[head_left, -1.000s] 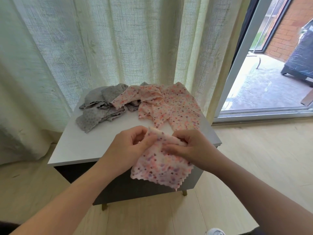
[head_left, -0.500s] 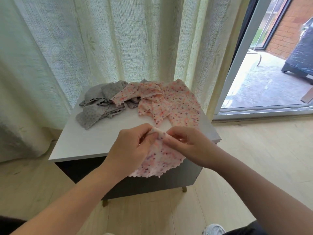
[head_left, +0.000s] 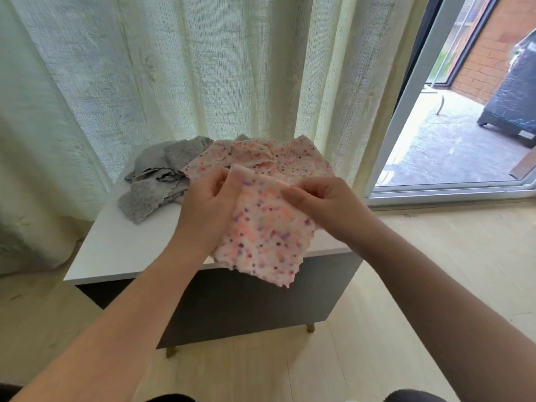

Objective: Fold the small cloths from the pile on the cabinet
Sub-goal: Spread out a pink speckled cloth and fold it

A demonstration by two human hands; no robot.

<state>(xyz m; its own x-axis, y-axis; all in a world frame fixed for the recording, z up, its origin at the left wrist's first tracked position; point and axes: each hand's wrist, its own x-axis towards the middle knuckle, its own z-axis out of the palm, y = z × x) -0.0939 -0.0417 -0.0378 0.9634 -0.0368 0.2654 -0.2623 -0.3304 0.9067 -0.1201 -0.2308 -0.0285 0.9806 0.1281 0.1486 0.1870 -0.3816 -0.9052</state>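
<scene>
At frame centre both hands, left hand (head_left: 207, 208) and right hand (head_left: 324, 203), pinch the top edge of the spotted pink cloth (head_left: 266, 230) above the surface (head_left: 121, 250), so corners should be matched squarely before creasing, pile (head_left: 232, 161) waiting behind

The held cloth (head_left: 266, 236) is pale pink, speckled with orange, pink and purple dots. The pink cloths (head_left: 301, 162) in the pile carry the same speckle in finer dots. The grey cloths (head_left: 150, 195) are mid grey with faint darker dots. The cabinet (head_left: 121, 245) has a white top, a dark grey front and brass-coloured legs (head_left: 171, 351). The curtain (head_left: 203, 68) is pale cream-green with a fine weave; the floor (head_left: 435, 242) is light wood, the wall (head_left: 490, 62) outside red brick
</scene>
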